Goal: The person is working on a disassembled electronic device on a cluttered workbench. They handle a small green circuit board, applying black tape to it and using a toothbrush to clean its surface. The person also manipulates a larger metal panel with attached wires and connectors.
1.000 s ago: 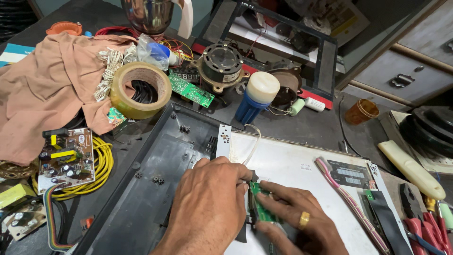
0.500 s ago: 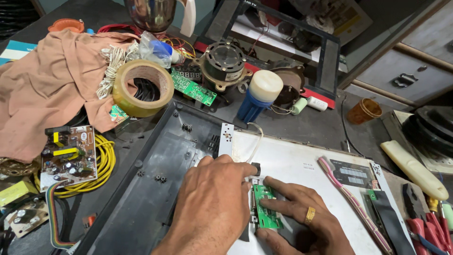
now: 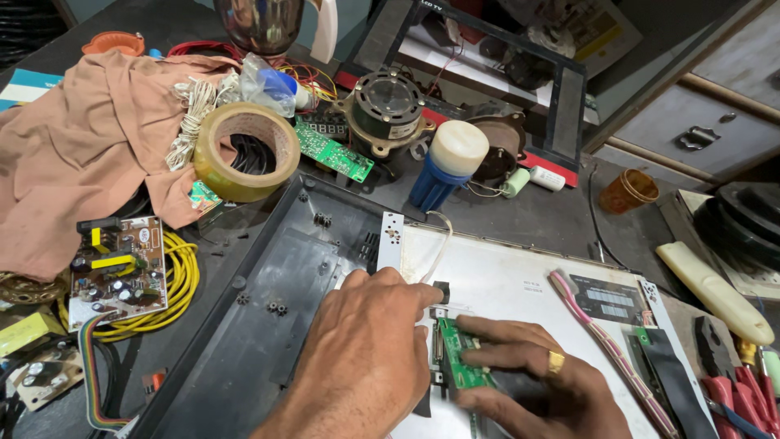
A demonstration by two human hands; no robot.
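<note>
Green circuit board (image 3: 461, 363), small, narrow, partly hidden, right hand (image 3: 536, 382) grip pinching it, left hand (image 3: 366, 358) grip seemingly pressing its edge

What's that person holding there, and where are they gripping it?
A small green circuit board. The right hand pins it from its right edge against the white panel; the left hand covers its left edge, grip hidden.

The small board (image 3: 460, 364) under the fingers (image 3: 487, 332) is green, lying on a white panel (image 3: 520, 284). The ring (image 3: 556, 362) is gold. At nine o'clock the cable (image 3: 180, 276) is yellow, beside a ribbon cable (image 3: 88, 382) striped in red, green and blue. At ten o'clock the cloth (image 3: 73, 154) is salmon pink and the tape roll (image 3: 244, 154) tan. At twelve o'clock stands a blue cylinder (image 3: 435, 185) with a cream cap (image 3: 459, 148). At one o'clock the cup (image 3: 627, 192) is amber. At four o'clock the plier handles (image 3: 735, 398) are red. The tray (image 3: 268, 276) is dark grey.
</note>
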